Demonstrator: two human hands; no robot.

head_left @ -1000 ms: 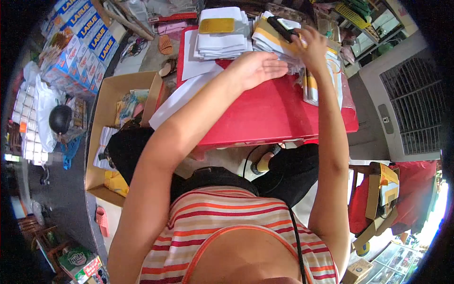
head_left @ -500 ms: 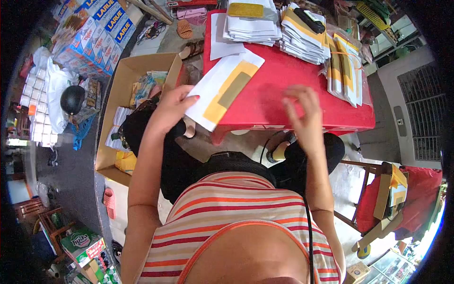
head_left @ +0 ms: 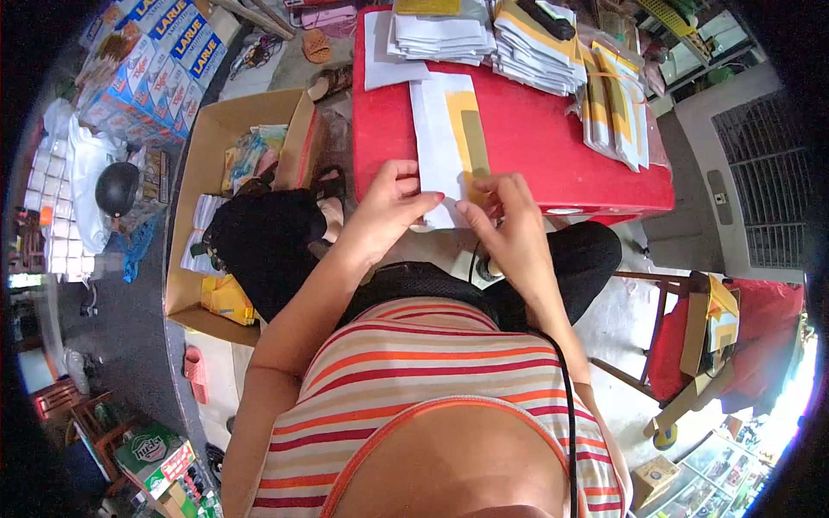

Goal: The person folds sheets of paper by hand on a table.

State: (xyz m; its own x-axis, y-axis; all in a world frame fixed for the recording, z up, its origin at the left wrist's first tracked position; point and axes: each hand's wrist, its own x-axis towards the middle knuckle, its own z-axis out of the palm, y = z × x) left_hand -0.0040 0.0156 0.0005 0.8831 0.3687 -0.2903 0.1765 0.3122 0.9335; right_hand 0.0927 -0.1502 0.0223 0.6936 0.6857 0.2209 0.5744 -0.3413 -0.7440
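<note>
A long folded white paper (head_left: 439, 134) with a yellow and olive-brown strip along its right side lies over the near edge of the red table (head_left: 535, 138). My left hand (head_left: 393, 207) pinches its near left corner, thumb on top. On the near right side, my right hand (head_left: 511, 220) grips the same paper with thumb and curled fingers. Past its far end lies a flat white sheet (head_left: 387, 56). Behind are a stack of white folded papers (head_left: 440, 41) with a yellow block (head_left: 426, 6) on top and another paper stack (head_left: 535, 65) bearing a black object (head_left: 547, 19).
A banded paper bundle (head_left: 615, 112) in clear plastic lies at the table's right. On the floor to the left stands an open cardboard box (head_left: 246, 110) holding papers and yellow packets. Beer cartons (head_left: 164, 69) are piled further left. A black cable (head_left: 566, 388) hangs down my front.
The paper has turned from slanted to nearly upright in view and moved right. My right hand has come down from above the table onto it. The view has shifted slightly.
</note>
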